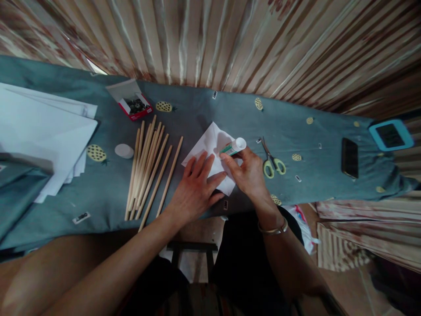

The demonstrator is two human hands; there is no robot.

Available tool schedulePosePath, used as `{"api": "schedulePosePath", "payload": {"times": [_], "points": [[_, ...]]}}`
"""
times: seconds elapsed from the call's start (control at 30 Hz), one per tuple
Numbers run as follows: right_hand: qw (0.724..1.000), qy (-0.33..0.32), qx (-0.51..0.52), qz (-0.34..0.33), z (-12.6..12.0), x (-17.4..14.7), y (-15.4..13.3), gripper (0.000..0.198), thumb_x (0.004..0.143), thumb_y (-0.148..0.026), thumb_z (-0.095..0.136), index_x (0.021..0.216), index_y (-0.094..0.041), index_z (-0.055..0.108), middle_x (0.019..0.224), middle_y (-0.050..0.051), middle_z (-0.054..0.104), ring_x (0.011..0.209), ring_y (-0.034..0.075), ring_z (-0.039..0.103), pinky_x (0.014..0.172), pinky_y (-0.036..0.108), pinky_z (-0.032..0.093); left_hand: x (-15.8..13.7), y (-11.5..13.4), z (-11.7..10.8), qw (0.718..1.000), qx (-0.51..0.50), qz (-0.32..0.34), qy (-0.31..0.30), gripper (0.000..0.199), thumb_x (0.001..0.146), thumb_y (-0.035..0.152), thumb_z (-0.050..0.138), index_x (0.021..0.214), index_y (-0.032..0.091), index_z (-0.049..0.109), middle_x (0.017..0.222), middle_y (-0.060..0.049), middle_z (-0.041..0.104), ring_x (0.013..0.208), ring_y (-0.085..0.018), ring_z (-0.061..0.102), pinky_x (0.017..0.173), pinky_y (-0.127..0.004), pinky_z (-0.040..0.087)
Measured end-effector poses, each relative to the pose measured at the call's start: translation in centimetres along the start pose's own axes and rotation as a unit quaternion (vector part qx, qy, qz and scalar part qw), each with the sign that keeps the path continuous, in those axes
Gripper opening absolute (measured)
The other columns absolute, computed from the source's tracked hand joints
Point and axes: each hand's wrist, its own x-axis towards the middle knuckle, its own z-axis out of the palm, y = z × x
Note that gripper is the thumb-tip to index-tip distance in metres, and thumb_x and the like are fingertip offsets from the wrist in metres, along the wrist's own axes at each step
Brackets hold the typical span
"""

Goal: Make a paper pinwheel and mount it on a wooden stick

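A folded square of white paper (212, 137) lies on the cloth in front of me. Across its lower left part my left hand (196, 186) rests flat, fingers spread, pressing on the paper. A glue stick (233, 147), white with a green label, is gripped in my right hand (247, 170). It slants over the middle of the paper; its lower tip is hidden by my fingers, so I cannot tell whether it touches. To the left of my left hand lie several wooden sticks (148, 162), side by side. A white round cap (124, 151) sits beyond them.
Scissors (272, 161) with green handles lie right of my right hand. A small open box (135, 105) with dark metal pieces stands behind the sticks. White sheets (42, 131) are stacked at the left. A phone (349, 158) and a blue-framed device (390, 134) lie far right.
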Motion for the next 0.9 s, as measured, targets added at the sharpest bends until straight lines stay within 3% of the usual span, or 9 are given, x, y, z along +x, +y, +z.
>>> {"api": "schedulePosePath", "payload": {"times": [0.9], "points": [[0.998, -0.049, -0.02, -0.018, -0.51, -0.11, -0.47, 0.028, 0.086, -0.045, 0.063, 0.097, -0.019, 0.067, 0.085, 0.007, 0.073, 0.077, 0.022, 0.068, 0.073, 0.037, 0.053, -0.06, -0.02, 0.06, 1.0, -0.004, 0.0, 0.002, 0.056, 0.086, 0.042, 0.069, 0.137, 0.024, 0.053, 0.157, -0.019, 0.034, 0.148, -0.042, 0.025, 0.116, -0.063, 0.026]]}}
